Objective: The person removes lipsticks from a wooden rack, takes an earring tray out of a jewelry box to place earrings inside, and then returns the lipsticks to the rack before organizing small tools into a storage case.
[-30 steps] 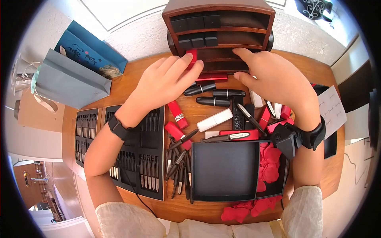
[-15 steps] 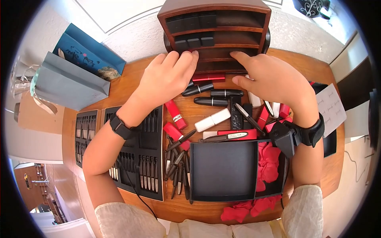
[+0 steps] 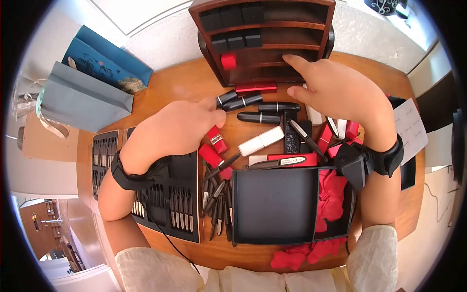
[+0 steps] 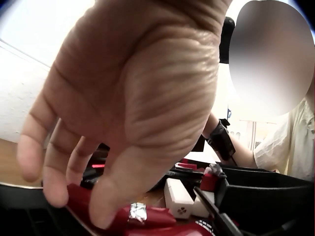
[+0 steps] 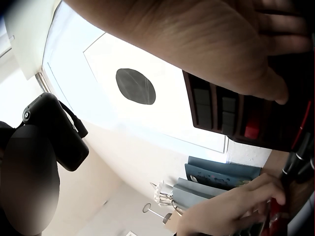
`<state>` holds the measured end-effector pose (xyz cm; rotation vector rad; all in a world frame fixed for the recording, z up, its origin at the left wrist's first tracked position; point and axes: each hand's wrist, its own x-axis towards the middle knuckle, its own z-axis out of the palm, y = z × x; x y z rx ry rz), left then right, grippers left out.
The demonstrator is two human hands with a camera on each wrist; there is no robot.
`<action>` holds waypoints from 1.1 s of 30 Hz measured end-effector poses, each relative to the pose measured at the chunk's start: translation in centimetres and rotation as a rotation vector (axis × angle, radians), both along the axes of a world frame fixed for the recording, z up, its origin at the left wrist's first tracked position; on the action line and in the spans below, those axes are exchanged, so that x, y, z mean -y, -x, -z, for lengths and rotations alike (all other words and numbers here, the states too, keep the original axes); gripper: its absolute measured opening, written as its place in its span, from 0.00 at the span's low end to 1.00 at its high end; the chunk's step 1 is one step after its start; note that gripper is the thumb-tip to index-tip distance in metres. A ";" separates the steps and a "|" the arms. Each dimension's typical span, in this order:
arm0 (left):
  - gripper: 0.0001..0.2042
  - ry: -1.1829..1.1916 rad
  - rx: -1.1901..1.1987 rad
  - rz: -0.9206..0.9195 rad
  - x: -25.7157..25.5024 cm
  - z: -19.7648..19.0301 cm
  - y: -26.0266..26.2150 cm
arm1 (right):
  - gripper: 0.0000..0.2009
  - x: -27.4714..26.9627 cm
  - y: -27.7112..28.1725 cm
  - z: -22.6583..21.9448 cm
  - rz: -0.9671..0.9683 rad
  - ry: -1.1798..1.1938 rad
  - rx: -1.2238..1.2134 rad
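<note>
A red lipstick tube [image 3: 217,139] with a silver band lies on the table under my left hand [image 3: 177,124]. In the left wrist view the thumb and loosely bent fingers hang around that tube, with a gap between them. Against the shelf's left side, a small red block-like item [image 3: 228,61] stands on the third level of the wooden shelf [image 3: 262,51]. My right hand [image 3: 335,87] has its index fingertip at the shelf's lower front and its thumb apart, holding nothing. Black lipstick tubes [image 3: 259,117] and a long red case [image 3: 256,87] lie between the hands.
A black box [image 3: 275,207] with red petals [image 3: 332,199] stands near the body. Left of it are loose pen-like tubes [image 3: 219,207] and a black slotted tray [image 3: 180,180]. Paper bags [image 3: 87,97] stand at the back left. A white tube [image 3: 261,140] lies mid-table.
My left hand has let go of the red item on the shelf's third level and come back down over the red lipstick tube. The right hand stays by the shelf.
</note>
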<state>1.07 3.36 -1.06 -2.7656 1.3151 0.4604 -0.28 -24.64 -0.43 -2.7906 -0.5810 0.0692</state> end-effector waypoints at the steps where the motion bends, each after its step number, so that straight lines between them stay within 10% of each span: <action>1: 0.14 0.013 -0.025 -0.046 -0.3 0.2 0.2 | 0.28 -0.1 0.0 0.0 0.015 -0.001 -0.036; 11: 0.13 0.181 -0.172 0.071 -0.2 0.6 -0.6 | 0.28 -0.2 0.0 0.1 -0.007 -0.003 0.004; 18: 0.14 0.125 1.227 0.189 2.4 1.5 -2.9 | 0.28 0.0 -0.1 0.2 -0.015 -0.015 -0.004; 33: 0.13 0.202 1.210 0.129 2.5 3.3 -3.8 | 0.28 0.1 0.2 -0.5 -0.008 0.006 -0.018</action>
